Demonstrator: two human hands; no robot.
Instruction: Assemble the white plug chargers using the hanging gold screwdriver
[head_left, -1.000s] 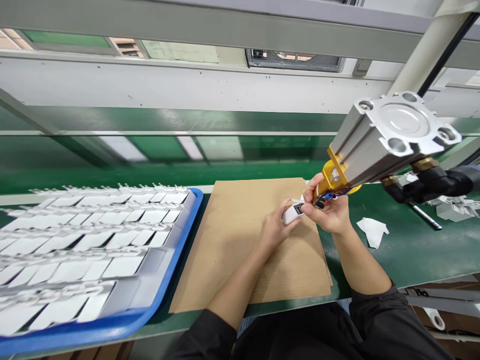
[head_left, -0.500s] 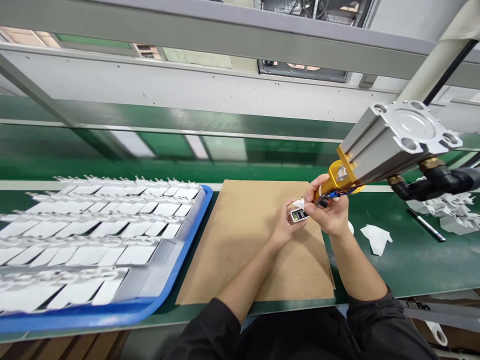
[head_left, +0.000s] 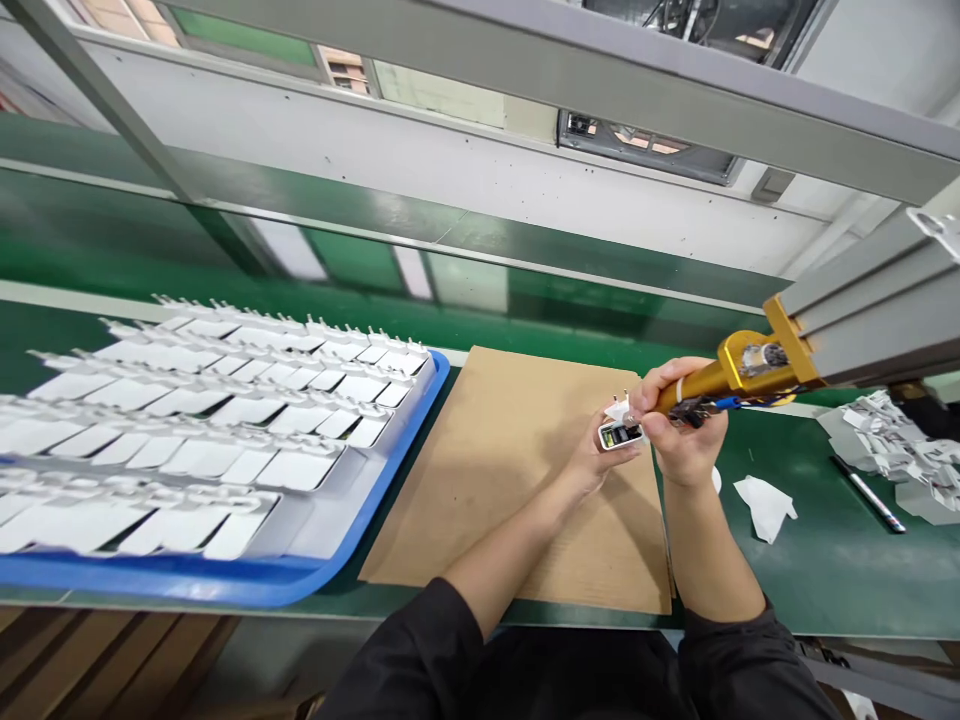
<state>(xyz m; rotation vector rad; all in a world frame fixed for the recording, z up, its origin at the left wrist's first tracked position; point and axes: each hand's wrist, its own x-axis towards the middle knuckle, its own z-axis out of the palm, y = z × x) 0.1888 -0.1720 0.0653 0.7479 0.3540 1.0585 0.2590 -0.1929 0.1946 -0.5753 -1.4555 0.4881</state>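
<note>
1. My left grip (head_left: 592, 456) grasps the white casing (head_left: 621, 438) above the cardboard (head_left: 495, 470); my right grip (head_left: 688, 440) grasps the gold-coloured tool (head_left: 697, 384)
2. It probably handles light, stiff, slippery
3. I hold its sides, clear of the open end (head_left: 624, 436)

- Illumination: bright, neutral white and fairly even over the table (head_left: 847, 590); the source lies outside the frame.
- Shadows: soft-edged, spread over the cardboard sheet (head_left: 480, 480) around the forearms, deeper toward its right side.
- Glare: pale, upright reflections on the glossy green panel (head_left: 375, 262); small highlights along the gold fitting (head_left: 697, 385).
- Dark tones: the black sleeves (head_left: 420, 650) show little detail; the space beneath the table is dim.
- Distortion: wide-angle stretching at the margins, drawing out the white housings (head_left: 67, 525) at left.
- Sharpness: upper left corner soft; contents of the white case (head_left: 619, 447) in the left fingers (head_left: 624, 459) too small to resolve.
</note>
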